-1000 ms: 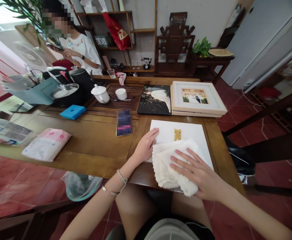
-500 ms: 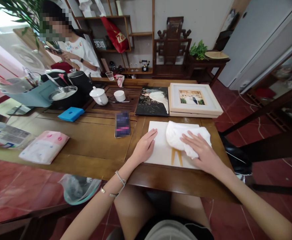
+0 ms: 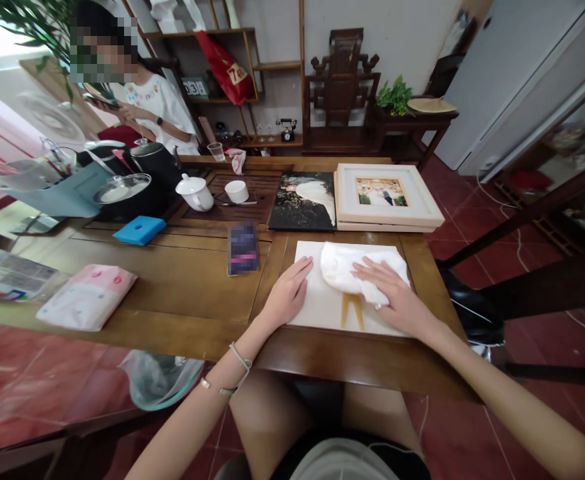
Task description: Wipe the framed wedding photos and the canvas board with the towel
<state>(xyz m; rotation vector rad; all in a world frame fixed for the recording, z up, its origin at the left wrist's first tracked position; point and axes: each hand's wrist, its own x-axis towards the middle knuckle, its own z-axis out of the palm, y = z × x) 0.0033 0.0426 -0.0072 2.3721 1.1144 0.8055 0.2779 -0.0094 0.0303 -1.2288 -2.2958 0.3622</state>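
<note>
A flat white panel lies near the table's front edge. On its left edge rests my left hand, fingers stretched out and holding nothing. My right hand is spread flat on a folded white cloth, pressing it against the panel. Two yellow-brown, leg-like strips show on the panel below the cloth; their upper part is covered. Part of the panel's right side is hidden under the cloth and my right hand.
Behind the panel lie framed photos and a dark photo panel. A phone, blue block, tissue pack, white teapot and cup are leftward. A person sits across the table.
My right hand and the white cloth have slid left across the panel, uncovering more of its right side. My left hand stays at the left edge. The view has shifted slightly.
</note>
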